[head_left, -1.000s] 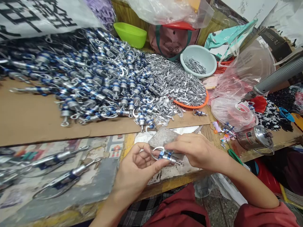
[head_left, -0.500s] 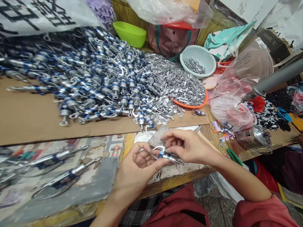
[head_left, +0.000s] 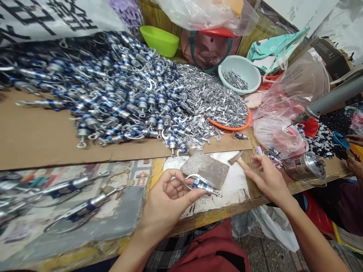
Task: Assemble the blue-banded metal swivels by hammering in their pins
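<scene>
My left hand (head_left: 172, 198) pinches a small blue-and-silver metal fitting (head_left: 204, 186) with a curved arm and a ring at its tip. Behind the fitting lies a flat grey metal block (head_left: 207, 166) on a white sheet (head_left: 235, 185). To the right, my right hand (head_left: 268, 179) is empty with its fingers apart, beside the wooden handle of a hammer (head_left: 236, 158). Whether the fingers touch the handle I cannot tell. A big heap of similar fittings (head_left: 119, 94) covers the cardboard.
Small perforated metal strips (head_left: 227, 109) pile up in an orange-rimmed tray. Behind them stands a pale blue bowl (head_left: 244, 85). A grey power tool (head_left: 334, 94) juts in from the right, above a metal pot (head_left: 303, 166). Another person's hand (head_left: 355, 162) shows at the right edge.
My right hand has let go of the fitting and moved right, to the hammer's handle. The metal block and hammer head are now uncovered. My left hand keeps its hold.
</scene>
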Tool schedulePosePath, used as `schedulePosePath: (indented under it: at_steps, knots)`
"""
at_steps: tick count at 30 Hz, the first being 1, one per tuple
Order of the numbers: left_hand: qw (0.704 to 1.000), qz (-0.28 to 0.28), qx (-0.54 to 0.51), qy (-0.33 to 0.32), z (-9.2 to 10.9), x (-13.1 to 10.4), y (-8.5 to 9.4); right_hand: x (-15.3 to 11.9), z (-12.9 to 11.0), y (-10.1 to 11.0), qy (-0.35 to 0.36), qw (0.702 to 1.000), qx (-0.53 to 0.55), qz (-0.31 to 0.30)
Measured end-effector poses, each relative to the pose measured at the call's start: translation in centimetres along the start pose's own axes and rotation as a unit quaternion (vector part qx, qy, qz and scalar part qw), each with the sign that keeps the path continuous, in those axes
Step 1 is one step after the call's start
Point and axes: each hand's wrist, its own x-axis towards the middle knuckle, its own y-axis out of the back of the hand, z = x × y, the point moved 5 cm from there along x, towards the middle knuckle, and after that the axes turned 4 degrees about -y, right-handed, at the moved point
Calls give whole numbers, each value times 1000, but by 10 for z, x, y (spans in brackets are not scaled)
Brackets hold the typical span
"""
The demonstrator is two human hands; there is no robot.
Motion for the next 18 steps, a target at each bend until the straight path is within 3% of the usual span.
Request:
schedulePosePath:
  at_steps: [2, 4, 6, 8, 12, 16, 18]
  knots:
    - [1000, 0, 0, -2, 0, 0, -1, -12, 26, -7, 1, 996, -73, -56]
    - [1000, 1, 1, -2, 0, 0, -1, -18, 33, -10, 9, 994, -85, -63]
    - [1000, 1, 3, 0, 0, 0, 0, -19, 20, -6, 34, 998, -53, -29]
    - [1000, -1, 4, -2, 1, 1, 0, -18, -7, 4, 97, 995, -6, -4]
    - [1000, -8, 6, -10, 2, 0, 0, -22, -60, 15, 237, 969, 21, -65]
    - [1000, -17, 6, -12, 1, -1, 1, -25, -76, 19, 285, 958, -24, -31]
    - [1000, -16, 6, -15, 0, -1, 2, -27, -75, 12, 283, 956, -57, -56]
